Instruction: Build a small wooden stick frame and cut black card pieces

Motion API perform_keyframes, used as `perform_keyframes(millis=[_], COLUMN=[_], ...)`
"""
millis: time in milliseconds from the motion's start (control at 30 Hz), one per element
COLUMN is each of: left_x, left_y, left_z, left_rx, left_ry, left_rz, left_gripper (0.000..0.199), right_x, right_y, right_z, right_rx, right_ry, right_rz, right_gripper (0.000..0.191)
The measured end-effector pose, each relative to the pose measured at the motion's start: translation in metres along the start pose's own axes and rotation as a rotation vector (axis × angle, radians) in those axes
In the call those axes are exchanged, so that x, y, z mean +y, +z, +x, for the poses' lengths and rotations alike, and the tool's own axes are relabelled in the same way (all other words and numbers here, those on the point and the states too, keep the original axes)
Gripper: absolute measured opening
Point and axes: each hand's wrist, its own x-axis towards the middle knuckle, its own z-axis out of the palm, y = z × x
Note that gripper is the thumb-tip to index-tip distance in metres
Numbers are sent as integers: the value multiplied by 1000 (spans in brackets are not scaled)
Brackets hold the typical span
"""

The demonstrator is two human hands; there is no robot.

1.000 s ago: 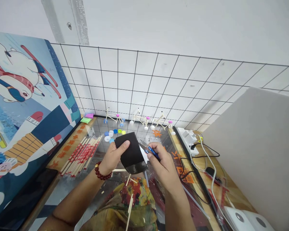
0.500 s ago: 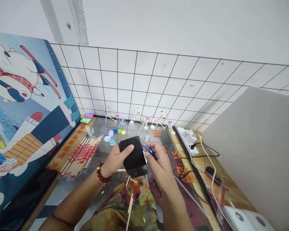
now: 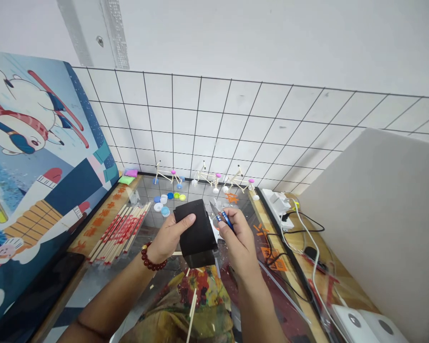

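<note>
My left hand [image 3: 169, 239] grips the left edge of a black flat piece [image 3: 195, 227], its thumb lying on top. My right hand [image 3: 239, 234] is closed round the blue handle of a small knife-like tool [image 3: 225, 219]. The tool's pointed metal blade points up and left, just beyond the black piece's right edge. A white patch shows between the black piece and my right fingers. Below the black piece, thin wooden sticks [image 3: 192, 309] lie over a patterned cloth [image 3: 200, 290].
Three small stick models [image 3: 167, 175] stand along the back. Bottle caps [image 3: 158, 207] lie before them. Wrapped chopsticks [image 3: 119, 233] are at left, beside a large printed panel [image 3: 57, 190]. A power strip [image 3: 277, 205] with cables and a grey panel [image 3: 379, 214] stand at right.
The tool's blade has come into view above the black piece's right edge. The black piece has turned slightly and shifted a little left with my left hand.
</note>
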Motion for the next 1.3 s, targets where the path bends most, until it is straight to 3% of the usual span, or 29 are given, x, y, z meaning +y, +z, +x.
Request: perform_keyframes(millis=[267,467,567,733,833,900,967,1167,1300], left_x=[3,4,8,15,23,31,42,62,62], left_y=[-1,-3,-5,-8,-15,-30,-57,-166,-206], left_z=[2,5,3,-2,-4,-4,-4,2,7], left_rx=[111,199,155,-103,-70,5,102,272,353], left_ry=[-5,102,148,58,97,119,126,7,-92], left_rz=[-33,30,96,174,193,259,312,522,679], left_gripper=[37,36,37,39,34,30,31,58,58], right_x=[-4,2,7,10,9,7,5,15,22], right_y=[-1,16,22,23,19,16,12,5,10], right_z=[1,2,2,3,4,5,6,12,14], right_rx=[3,67,54,150,205,254,299,341,328], right_ry=[-3,76,57,30,41,44,57,92,128], right_rz=[11,-92,-106,37,74,70,61,117,170], right_gripper=[14,40,41,29,38,46,53,62,61])
